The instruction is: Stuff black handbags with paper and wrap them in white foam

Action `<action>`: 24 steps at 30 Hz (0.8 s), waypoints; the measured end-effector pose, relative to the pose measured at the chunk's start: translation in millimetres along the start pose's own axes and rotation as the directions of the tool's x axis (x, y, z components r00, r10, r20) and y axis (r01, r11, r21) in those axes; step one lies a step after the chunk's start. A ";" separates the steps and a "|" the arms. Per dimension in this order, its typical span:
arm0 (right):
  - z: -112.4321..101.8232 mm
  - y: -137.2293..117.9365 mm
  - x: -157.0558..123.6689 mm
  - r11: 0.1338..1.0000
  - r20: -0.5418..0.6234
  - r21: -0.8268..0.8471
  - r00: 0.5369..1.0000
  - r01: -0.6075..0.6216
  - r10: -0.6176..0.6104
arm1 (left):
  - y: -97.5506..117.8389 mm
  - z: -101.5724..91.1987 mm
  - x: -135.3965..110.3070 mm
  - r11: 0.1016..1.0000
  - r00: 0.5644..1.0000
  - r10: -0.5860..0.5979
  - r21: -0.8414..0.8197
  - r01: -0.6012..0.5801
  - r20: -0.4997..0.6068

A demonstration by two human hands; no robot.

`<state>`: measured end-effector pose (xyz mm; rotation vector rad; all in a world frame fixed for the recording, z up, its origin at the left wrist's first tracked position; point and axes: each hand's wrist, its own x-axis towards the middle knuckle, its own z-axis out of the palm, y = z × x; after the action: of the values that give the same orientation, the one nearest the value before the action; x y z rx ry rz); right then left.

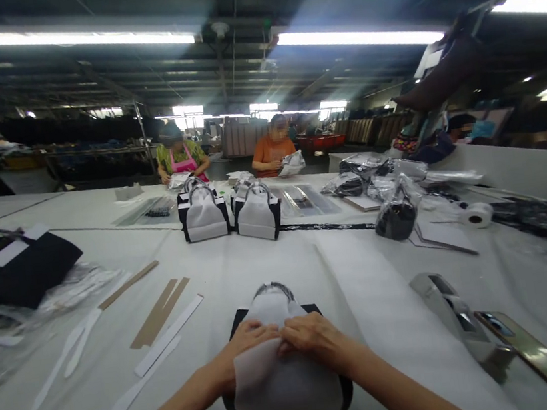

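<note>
With the black bag [348, 391] on the bench [195, 336], right hand [317, 336] curled and left hand [244, 344] half-spread on its white wrap [288, 391] (whether either grips, I cannot tell), light, even pressure should avoid creases.

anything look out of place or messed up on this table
Nothing looks spilled or plainly damaged. The phone looks slightly out of place, lying among work supplies by the tape dispenser. Left of the white sheet, brown strips and white strips lie loose at differing angles, which looks untidy.
</note>
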<state>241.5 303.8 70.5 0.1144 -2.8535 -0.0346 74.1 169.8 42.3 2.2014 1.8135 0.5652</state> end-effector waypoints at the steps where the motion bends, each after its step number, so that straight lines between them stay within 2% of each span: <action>1: 6.0 3.9 0.6 0.997 0.031 0.045 0.997 -0.069 0.067 | -0.1 -5.5 -1.1 0.999 1.000 -0.002 -0.044 0.003 0.008; 3: 15.5 9.3 0.0 0.966 0.097 0.132 0.973 -0.222 0.211 | -1.0 -18.0 -4.1 0.976 0.996 -0.086 -0.197 0.089 0.027; 6: 21.8 12.9 -1.7 0.897 0.167 0.208 0.918 -0.389 0.360 | -4.6 -35.4 -7.4 0.857 0.960 -0.262 -0.436 0.276 0.095; 9: 23.1 15.4 -1.9 0.857 0.201 0.238 0.886 -0.457 0.417 | -9.9 -39.6 -7.0 0.809 0.953 -0.275 -0.506 0.300 0.126; 13: 26.3 19.4 -2.6 0.830 0.215 0.271 0.871 -0.487 0.441 | -13.9 -19.4 -5.9 0.851 0.922 -0.386 -0.383 0.358 0.004; 17: 29.9 19.6 -5.6 0.825 0.177 0.321 0.885 -0.466 0.431 | -10.2 3.0 -10.9 0.868 0.897 -0.436 -0.295 0.398 -0.073; 24: 35.0 17.9 -12.3 0.874 -0.008 0.306 0.917 -0.378 0.399 | 1.3 8.2 -14.0 0.842 0.861 -0.498 -0.295 0.452 -0.104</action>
<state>242.0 323.1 34.0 -0.3933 -2.7322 0.4765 76.6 156.5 33.4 1.4854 2.1311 0.8461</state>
